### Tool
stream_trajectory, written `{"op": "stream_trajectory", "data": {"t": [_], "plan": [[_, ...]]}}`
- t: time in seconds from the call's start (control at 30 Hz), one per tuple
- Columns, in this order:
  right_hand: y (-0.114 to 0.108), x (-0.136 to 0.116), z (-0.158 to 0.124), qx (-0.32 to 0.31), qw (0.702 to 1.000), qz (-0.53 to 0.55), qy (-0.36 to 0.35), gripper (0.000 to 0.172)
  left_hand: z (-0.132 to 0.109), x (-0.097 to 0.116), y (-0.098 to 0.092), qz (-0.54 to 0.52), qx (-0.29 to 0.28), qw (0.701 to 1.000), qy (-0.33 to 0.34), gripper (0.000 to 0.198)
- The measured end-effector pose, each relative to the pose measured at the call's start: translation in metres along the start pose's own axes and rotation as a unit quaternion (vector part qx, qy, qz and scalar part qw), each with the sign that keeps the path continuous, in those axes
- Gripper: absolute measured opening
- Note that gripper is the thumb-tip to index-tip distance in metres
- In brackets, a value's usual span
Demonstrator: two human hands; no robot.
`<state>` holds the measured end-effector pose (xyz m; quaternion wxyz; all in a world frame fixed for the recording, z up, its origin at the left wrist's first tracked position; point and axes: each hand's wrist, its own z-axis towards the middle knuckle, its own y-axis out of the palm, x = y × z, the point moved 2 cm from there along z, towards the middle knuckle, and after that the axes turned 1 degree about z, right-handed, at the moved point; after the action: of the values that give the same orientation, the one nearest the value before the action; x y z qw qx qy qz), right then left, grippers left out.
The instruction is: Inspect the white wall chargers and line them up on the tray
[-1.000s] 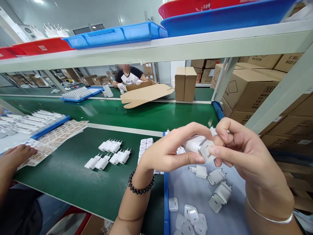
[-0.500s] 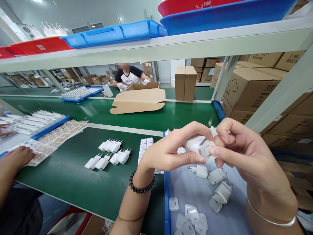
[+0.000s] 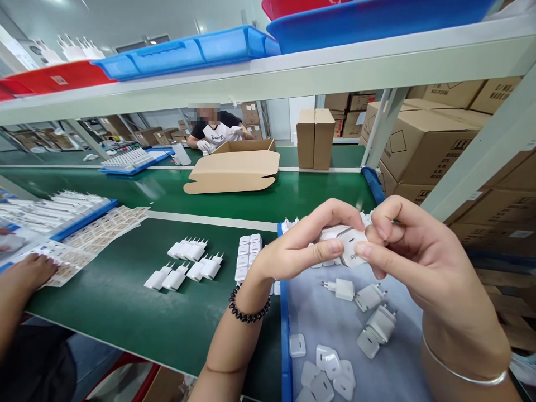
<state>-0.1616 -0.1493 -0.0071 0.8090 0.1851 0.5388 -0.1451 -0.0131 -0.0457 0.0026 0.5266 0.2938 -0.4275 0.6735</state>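
Note:
A white plug-in charger (image 3: 348, 252) is held up over the tray between my two hands. My left hand (image 3: 299, 248) is closed round its body, thumb in front and forefinger over the top. My right hand (image 3: 414, 254) pinches the slotted end face with thumb and fingertips; what lies behind those fingers is hidden. Below, in the blue-rimmed tray (image 3: 285, 340), lie a loose charger with prongs (image 3: 344, 288), more chargers (image 3: 382, 324) and a pile of white slotted covers (image 3: 326, 371).
Left of the tray stand rows of small white blocks (image 3: 243, 259) and groups of chargers (image 3: 203, 268) on the green table (image 3: 125, 318). A co-worker's hand (image 3: 39, 269) rests on a label sheet. Overhead runs a shelf (image 3: 188, 86); cartons (image 3: 431, 145) are stacked right.
My left hand has shifted slightly right and up with the charger, whose slotted face now shows more. The far co-worker has raised one gloved hand.

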Motion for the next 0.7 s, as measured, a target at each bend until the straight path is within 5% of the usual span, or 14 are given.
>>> {"op": "stream_trajectory", "data": {"t": [0.7], "plan": [[0.007, 0.002, 0.011, 0.001, 1.000, -0.005, -0.027, 0.028, 0.006, -0.017, -0.004, -0.071, 0.043, 0.997, 0.011, 0.032]]}}
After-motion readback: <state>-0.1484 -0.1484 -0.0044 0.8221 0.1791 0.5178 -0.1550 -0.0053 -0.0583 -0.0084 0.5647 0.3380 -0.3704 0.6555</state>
